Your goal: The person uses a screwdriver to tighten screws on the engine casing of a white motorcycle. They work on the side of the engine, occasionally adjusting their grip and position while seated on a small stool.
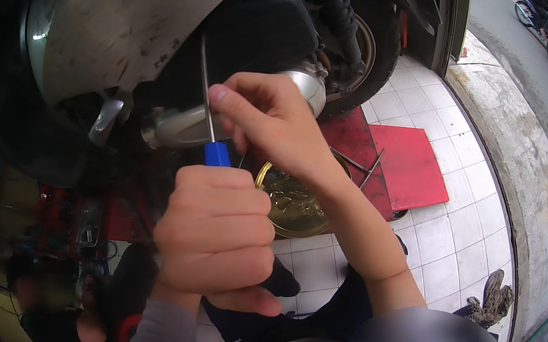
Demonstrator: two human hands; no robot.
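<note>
A screwdriver with a blue handle (218, 155) and a long metal shaft points up into the scooter's underside. My left hand (218, 226) is closed in a fist around its handle. The fingers of my right hand (270, 119) are curled, with the thumb against the shaft partway up. The shaft's tip lies in shadow beside a black box-shaped cover (265, 28), and what it meets is hidden. To the left hangs the scooter's scuffed grey body panel (114, 18). A silver metal pipe-like part (179, 127) passes behind the shaft.
Below my right forearm stands a round yellow-rimmed tin (293, 208) holding small metal parts. Thin metal tools (373, 167) rest by a red board (413, 168) on white tiles. The rear wheel (379, 53) is behind. Another person (87, 326) sits at lower left near a red toolbox (67, 220).
</note>
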